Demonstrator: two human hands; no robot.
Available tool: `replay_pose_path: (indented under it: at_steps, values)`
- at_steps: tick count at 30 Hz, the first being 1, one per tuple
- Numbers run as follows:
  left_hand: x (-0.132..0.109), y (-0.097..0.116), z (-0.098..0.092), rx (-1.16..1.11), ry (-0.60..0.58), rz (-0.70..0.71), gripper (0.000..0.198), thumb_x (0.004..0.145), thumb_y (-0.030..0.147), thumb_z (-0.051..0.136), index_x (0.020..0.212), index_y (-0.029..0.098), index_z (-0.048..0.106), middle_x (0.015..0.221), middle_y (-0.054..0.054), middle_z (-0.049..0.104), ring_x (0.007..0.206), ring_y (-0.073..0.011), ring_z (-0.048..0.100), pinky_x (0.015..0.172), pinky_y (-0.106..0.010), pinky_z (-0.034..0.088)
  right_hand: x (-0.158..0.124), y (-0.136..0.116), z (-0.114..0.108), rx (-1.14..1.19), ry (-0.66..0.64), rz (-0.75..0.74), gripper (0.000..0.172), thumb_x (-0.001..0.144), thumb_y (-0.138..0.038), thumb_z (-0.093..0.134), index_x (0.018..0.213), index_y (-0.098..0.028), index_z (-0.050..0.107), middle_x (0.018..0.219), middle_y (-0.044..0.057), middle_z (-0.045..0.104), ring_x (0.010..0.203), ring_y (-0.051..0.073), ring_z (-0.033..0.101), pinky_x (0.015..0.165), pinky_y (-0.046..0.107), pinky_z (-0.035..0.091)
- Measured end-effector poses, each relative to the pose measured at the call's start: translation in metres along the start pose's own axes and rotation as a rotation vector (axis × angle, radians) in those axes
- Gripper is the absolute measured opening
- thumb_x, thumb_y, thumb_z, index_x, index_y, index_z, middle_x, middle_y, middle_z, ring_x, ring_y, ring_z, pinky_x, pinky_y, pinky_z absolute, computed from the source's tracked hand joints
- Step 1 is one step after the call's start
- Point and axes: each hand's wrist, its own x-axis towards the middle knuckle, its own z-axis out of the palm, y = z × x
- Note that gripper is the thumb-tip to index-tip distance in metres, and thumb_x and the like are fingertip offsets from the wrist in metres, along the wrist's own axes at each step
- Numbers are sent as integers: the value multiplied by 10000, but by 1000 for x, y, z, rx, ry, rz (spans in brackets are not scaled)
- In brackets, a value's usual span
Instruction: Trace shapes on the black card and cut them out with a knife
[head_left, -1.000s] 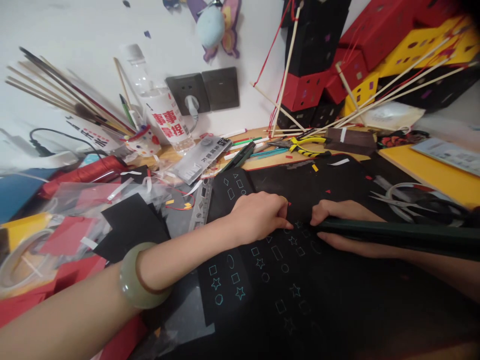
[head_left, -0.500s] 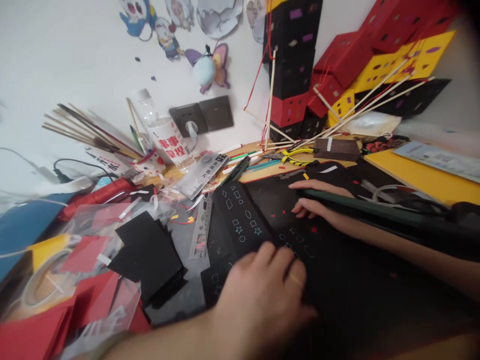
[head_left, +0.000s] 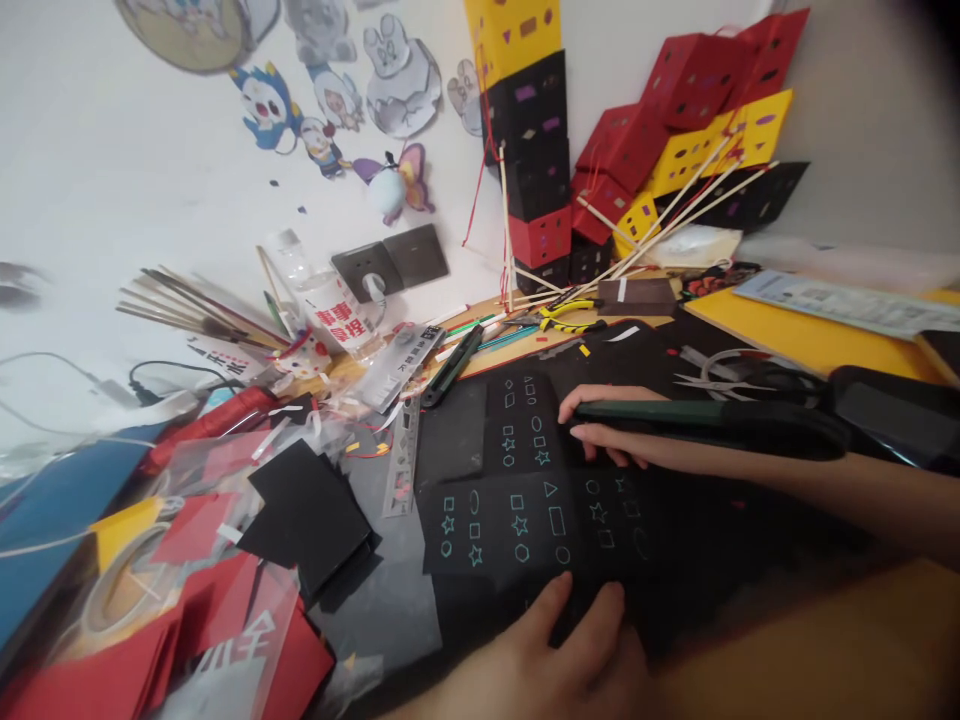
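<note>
A black card sheet (head_left: 495, 520) carries rows of outlined stars, squares, circles and hexagons. My left hand (head_left: 562, 650) is at its near edge, fingers bent, with two fingertips on the black card. My right hand (head_left: 611, 425) comes in from the right beside the upper part of the sheet. Its fingers lie above and below a long dark-green bar-shaped thing (head_left: 705, 425) that covers much of the hand; its exact kind is unclear. A shape-stencil ruler (head_left: 403, 460) and a dark-green cutter (head_left: 454, 367) lie to the left of the sheet.
Folded black card (head_left: 315, 525), red paper (head_left: 112, 670) and plastic bags crowd the left. Behind are a water bottle (head_left: 334, 320), pliers (head_left: 570, 318) and wooden sticks (head_left: 660, 240). Tall card boxes (head_left: 532, 140) stand at the wall. Scissors (head_left: 724, 385) lie right.
The black card sheet has turned, and its rows now run straighter before me. My left hand has drawn back toward its near edge. My right hand has shifted left with the green thing.
</note>
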Motion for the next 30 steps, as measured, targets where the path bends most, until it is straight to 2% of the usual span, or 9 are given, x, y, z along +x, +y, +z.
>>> replay_pose_path:
  at_steps: [4, 8, 10, 13, 16, 19, 21, 23, 30]
  values:
    - [-10, -17, -20, 19, -106, 183, 280, 902, 207, 401, 1091, 236, 605, 1181, 33, 584, 1223, -162, 399, 956, -323, 463, -20, 0, 0, 64, 74, 48, 161, 810, -314, 531, 930, -207, 536, 596, -43, 582, 447, 65, 521, 337, 132, 392]
    - [-34, -32, -23, -86, -112, 177, 254, 888, 194, 413, 998, 188, 642, 1115, -15, 626, 1218, -216, 417, 1053, -407, 355, -42, -9, 11, 223, 100, 147, 129, 811, -300, 520, 895, -203, 512, 611, -28, 618, 475, 92, 592, 393, 163, 460]
    - [-47, -36, -23, -132, -114, 146, 242, 877, 159, 417, 954, 174, 647, 1087, -35, 640, 1186, -208, 456, 1059, -400, 344, -52, -13, 17, 212, 142, 176, 133, 805, -308, 522, 890, -206, 527, 606, -20, 638, 450, 98, 595, 393, 175, 453]
    - [-59, -36, -26, -283, -109, 50, 234, 857, 142, 417, 884, 173, 647, 1029, -44, 660, 1148, -191, 499, 1047, -369, 364, -66, -16, 22, -1, 259, 133, 196, 793, -383, 540, 906, -234, 600, 573, -21, 640, 428, 112, 579, 405, 213, 450]
    - [-54, -30, -31, -508, -4, -106, 244, 820, 158, 397, 811, 153, 641, 917, -52, 676, 1060, -184, 555, 973, -330, 442, -72, -14, 20, -174, 292, 6, 226, 769, -434, 562, 896, -276, 661, 797, 11, 705, 717, 187, 660, 632, 299, 522]
    - [-42, -20, -27, -466, 15, -282, 238, 855, 180, 436, 976, 103, 626, 1015, -75, 661, 1007, -182, 577, 869, -289, 510, -71, -13, 20, -178, 220, -54, 184, 763, -389, 569, 870, -283, 675, 945, 3, 699, 900, 216, 634, 795, 342, 497]
    - [-35, -14, -20, -377, -39, -342, 324, 885, 300, 475, 1111, 91, 575, 1148, -96, 611, 1042, -219, 563, 837, -328, 532, -68, -14, 25, -152, 180, -38, 158, 769, -342, 555, 860, -273, 663, 904, -4, 695, 853, 201, 633, 757, 324, 500]
    - [-31, -10, -11, -331, -74, -370, 397, 889, 370, 466, 1150, 83, 552, 1192, -114, 584, 1062, -246, 552, 814, -360, 542, -64, -16, 30, -143, 159, -13, 132, 770, -306, 545, 846, -260, 642, 849, -10, 680, 786, 182, 624, 682, 295, 494]
    - [-27, -12, -1, -311, -22, -466, 274, 900, 212, 419, 1099, 104, 574, 1141, -103, 611, 1042, -195, 557, 823, -312, 536, -57, -18, 37, -104, 127, -10, 129, 761, -261, 549, 884, -240, 579, 770, -15, 616, 618, 129, 566, 547, 246, 436]
